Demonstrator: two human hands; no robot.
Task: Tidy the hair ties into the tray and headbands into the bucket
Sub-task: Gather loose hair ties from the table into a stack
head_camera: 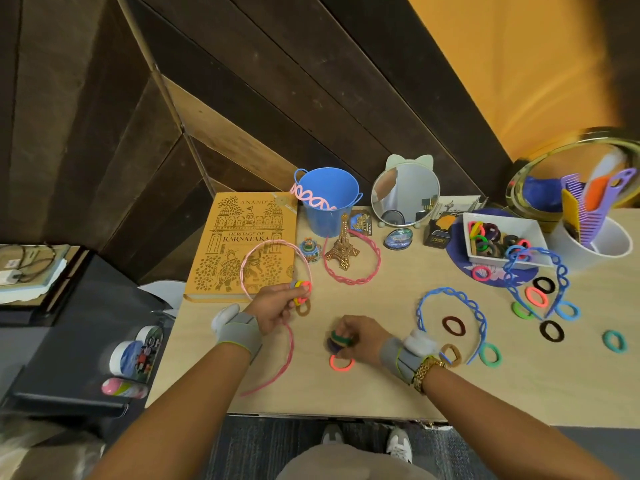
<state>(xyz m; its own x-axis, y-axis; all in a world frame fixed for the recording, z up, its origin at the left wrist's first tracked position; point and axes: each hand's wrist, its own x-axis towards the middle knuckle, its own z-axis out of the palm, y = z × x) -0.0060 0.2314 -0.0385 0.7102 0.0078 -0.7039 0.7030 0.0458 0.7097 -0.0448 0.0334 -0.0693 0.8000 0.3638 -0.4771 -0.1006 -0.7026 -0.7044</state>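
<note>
My left hand point(273, 308) grips a bunch of coloured hair ties point(300, 292) just in front of the orange book. A thin pink headband point(263, 258) loops around that hand and over the book. My right hand point(360, 336) is closed on a stack of dark and green hair ties point(338, 341), with an orange tie point(341, 362) lying under it. The white tray point(535, 237) at the right holds several ties. A blue bucket point(325, 202) at the back has a pink headband point(311, 199) hanging in it. Two blue headbands point(450, 306) point(540, 268) and loose ties lie to the right.
An orange book point(242, 244), a small Eiffel Tower model point(343, 247) inside a pink headband point(367, 268), a cat-ear mirror point(405, 195), a white cup of combs point(595, 237) and small souvenirs crowd the back. The table's front edge point(311, 414) runs near my arms.
</note>
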